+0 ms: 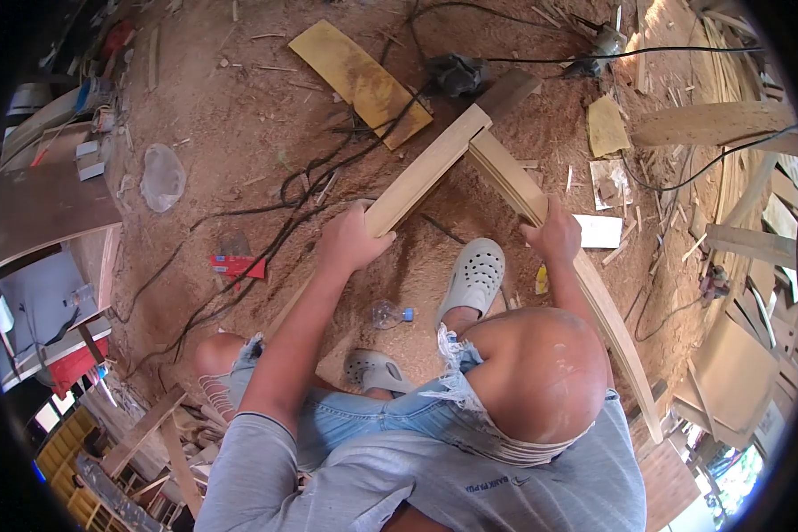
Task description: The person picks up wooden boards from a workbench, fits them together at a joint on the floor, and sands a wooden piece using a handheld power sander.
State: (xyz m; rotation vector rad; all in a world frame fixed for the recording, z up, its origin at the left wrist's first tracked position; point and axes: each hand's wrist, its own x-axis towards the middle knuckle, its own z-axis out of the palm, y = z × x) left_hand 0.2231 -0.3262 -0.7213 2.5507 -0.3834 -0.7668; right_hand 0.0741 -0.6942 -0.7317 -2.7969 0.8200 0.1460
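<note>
My left hand point(353, 241) is wrapped round a pale wooden rail point(430, 168) with a grooved inner edge. It slants up to the right, and its far end lies over a dark wooden block point(511, 93) on the ground. My right hand point(554, 234) grips a second long wooden rail point(508, 176), also grooved, which runs back past my right knee. The two rails meet at an angle at their far ends; whether they are joined there I cannot tell. Both hands are closed, with some fingers hidden beneath the wood.
A yellowish board point(363, 84) lies beyond the rails among black cables point(284, 230). A clear plastic bottle point(387, 315) lies near my clogs point(476, 277). Wood scraps and a white rectangular piece point(598, 231) are at the right; a brown panel point(49, 213) stands at the left.
</note>
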